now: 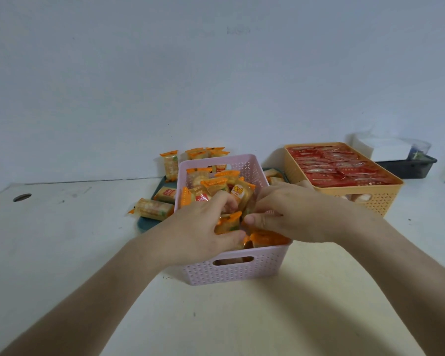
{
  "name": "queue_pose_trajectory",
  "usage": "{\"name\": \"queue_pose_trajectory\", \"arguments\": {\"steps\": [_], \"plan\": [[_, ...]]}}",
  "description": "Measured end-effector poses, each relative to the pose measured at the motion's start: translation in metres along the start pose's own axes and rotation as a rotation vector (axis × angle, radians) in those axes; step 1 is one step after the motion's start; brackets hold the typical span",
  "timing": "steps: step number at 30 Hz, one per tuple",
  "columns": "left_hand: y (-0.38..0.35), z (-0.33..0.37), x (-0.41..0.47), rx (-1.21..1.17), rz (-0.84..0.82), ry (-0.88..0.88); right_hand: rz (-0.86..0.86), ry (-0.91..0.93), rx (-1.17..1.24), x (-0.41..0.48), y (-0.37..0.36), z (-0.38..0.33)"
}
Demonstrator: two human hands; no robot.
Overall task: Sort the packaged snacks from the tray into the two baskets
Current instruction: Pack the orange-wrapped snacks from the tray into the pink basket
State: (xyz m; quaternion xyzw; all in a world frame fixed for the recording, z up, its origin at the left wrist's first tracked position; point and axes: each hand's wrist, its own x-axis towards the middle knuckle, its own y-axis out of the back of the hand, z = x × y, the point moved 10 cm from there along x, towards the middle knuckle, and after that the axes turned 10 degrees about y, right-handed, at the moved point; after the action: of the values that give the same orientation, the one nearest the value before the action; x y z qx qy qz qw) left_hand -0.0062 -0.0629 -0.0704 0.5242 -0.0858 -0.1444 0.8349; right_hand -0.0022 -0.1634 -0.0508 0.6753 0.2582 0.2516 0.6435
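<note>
A pink basket [242, 271] stands in front of me, heaped with orange snack packs [217, 185]. Both hands are inside its near half. My left hand [198, 227] curls its fingers and thumb around an orange pack [227, 223] on top of the heap. My right hand [290, 211] presses on the packs beside it, thumb tip touching that same pack; what its fingers hold is hidden. Behind the pink basket lies a dark teal tray [145, 224] with more orange packs [152, 208]. At the right an orange basket [380, 199] is filled with rows of red packs [344, 165].
A dark bin [409, 167] with white paper and a clear cup sits behind the orange basket, against the wall. The white table has a round cable hole [22, 197] at far left. Bare tabletop lies in front of the pink basket.
</note>
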Motion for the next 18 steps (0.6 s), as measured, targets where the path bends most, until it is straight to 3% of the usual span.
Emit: {"name": "queue_pose_trajectory", "arguments": {"steps": [3,6,8,10,12,13,15,18], "plan": [[-0.012,0.003,-0.001,0.077,-0.111,-0.035,0.156,-0.012,0.005,-0.001,0.007,0.001],[-0.017,0.010,-0.004,-0.006,-0.235,-0.087,0.337,-0.049,0.034,-0.001,0.027,0.010],[-0.002,0.014,-0.001,-0.034,-0.161,-0.098,0.382,-0.065,0.076,0.006,0.039,0.018],[0.029,0.005,0.005,-0.008,0.075,-0.050,0.384,-0.069,0.108,0.017,0.047,0.023],[0.069,-0.002,0.002,0.222,0.410,0.007,0.341,-0.047,0.118,0.029,0.048,0.020],[0.079,-0.006,0.001,0.372,0.487,0.051,0.303,-0.020,0.145,0.035,0.044,0.015],[0.079,-0.024,0.005,0.593,0.453,0.208,0.171,0.045,0.224,0.046,0.029,0.000],[0.068,-0.038,0.008,0.694,0.371,0.326,-0.106,0.142,0.352,0.056,-0.007,-0.030]]}}
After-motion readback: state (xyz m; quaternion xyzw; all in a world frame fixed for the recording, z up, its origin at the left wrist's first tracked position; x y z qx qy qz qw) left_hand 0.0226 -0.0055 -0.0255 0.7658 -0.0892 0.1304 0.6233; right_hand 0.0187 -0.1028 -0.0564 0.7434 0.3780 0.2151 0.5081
